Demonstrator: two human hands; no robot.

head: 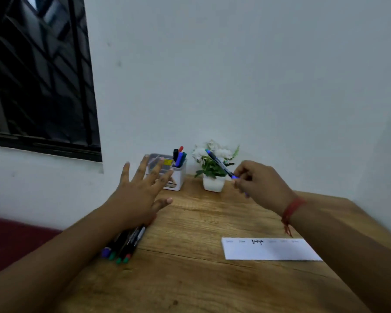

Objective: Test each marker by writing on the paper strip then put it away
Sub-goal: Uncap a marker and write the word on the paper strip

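My right hand [260, 184] pinches a dark marker with a blue cap [220, 163], held in the air and tilted up to the left in front of the plant. My left hand [140, 190] hovers with fingers spread in front of the clear marker holder [178, 177], which holds several markers [179, 155]. Several more markers [127, 245] lie in a bunch on the table under my left forearm. The white paper strip [269, 249] lies at the right of the wooden table [190, 279], with handwriting along its top edge.
A small white pot with white flowers [213, 168] stands against the wall, right of the holder. A dark window [38, 71] fills the upper left. The table's left edge drops to a dark red surface [14, 238].
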